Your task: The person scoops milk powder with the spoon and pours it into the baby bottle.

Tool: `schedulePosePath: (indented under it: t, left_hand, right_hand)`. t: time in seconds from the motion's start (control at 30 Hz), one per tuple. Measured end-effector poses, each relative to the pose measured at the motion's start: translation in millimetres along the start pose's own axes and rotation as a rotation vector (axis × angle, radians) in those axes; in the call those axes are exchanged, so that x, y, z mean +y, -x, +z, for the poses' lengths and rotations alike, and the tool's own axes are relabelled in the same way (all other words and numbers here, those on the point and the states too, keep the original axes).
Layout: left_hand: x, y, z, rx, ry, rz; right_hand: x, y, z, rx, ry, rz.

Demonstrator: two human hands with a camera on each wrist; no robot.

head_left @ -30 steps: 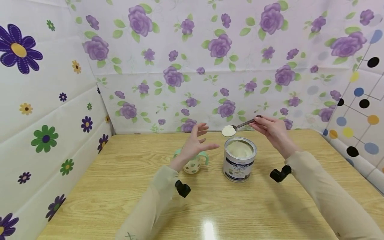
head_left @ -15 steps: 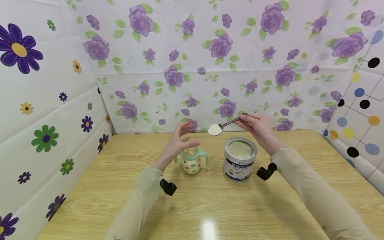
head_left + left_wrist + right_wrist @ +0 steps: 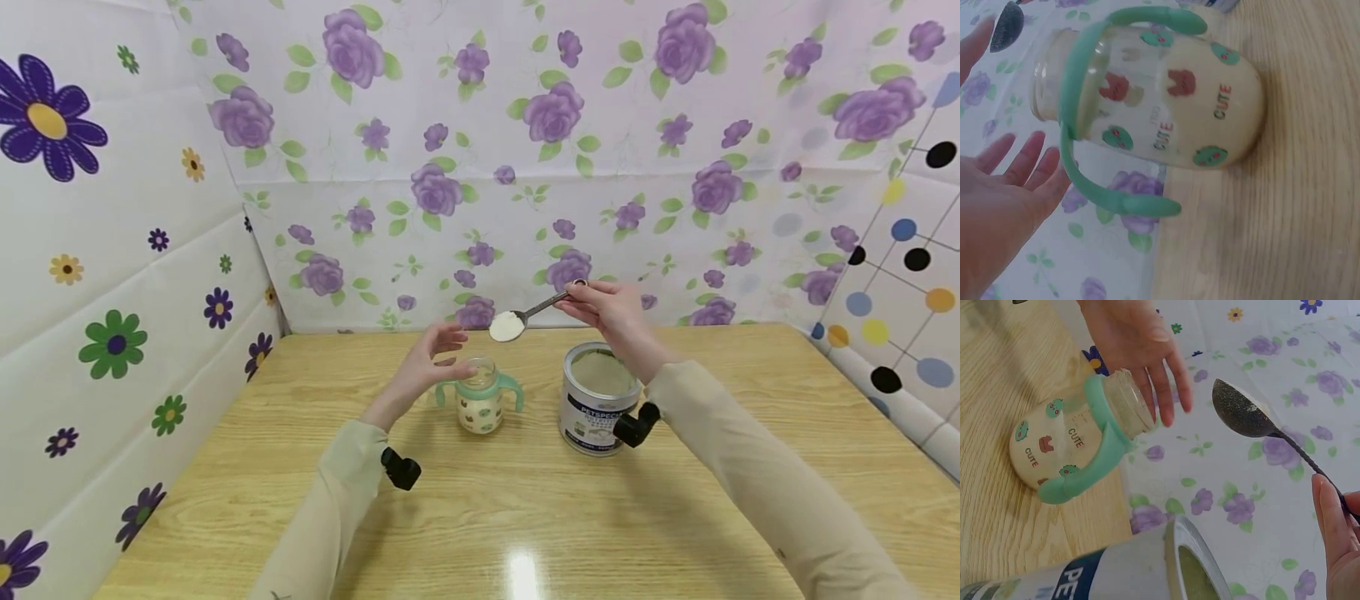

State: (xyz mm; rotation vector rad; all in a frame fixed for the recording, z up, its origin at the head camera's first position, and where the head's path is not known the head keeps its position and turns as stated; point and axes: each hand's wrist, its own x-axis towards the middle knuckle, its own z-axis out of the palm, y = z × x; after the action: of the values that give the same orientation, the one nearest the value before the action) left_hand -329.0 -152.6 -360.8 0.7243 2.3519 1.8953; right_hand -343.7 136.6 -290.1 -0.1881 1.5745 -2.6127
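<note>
A dark metal spoon (image 3: 546,305) heaped with white powder (image 3: 507,325) is pinched at its handle end by my right hand (image 3: 617,320). The spoon's bowl hangs level, above and slightly right of the baby bottle (image 3: 481,408). This bottle stands upright and lidless, with a green two-handled collar and pale contents in its lower part. My left hand (image 3: 422,365) is beside the bottle's neck with fingers spread and loosely bent, holding nothing. Whether it touches the bottle is unclear. Beneath my right hand is an opened tin (image 3: 597,412) of powder.
The wooden table (image 3: 480,517) carries the bottle and the tin, which stand a short gap apart. Behind them rises a floral sheet (image 3: 435,250), with patterned sheets at the left and right sides.
My right hand has carried the loaded spoon leftward from over the tin to near the bottle's mouth. My left hand has shifted left, uncovering the bottle.
</note>
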Motion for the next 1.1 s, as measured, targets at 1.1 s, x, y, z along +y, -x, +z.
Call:
schedulePosePath:
  t: [1.1]
  left_hand:
    - [2.0, 10.8, 5.6, -0.117, -0.076, -0.088]
  right_hand:
    - [33, -5.8, 25, 0.009, 0.267, -0.04]
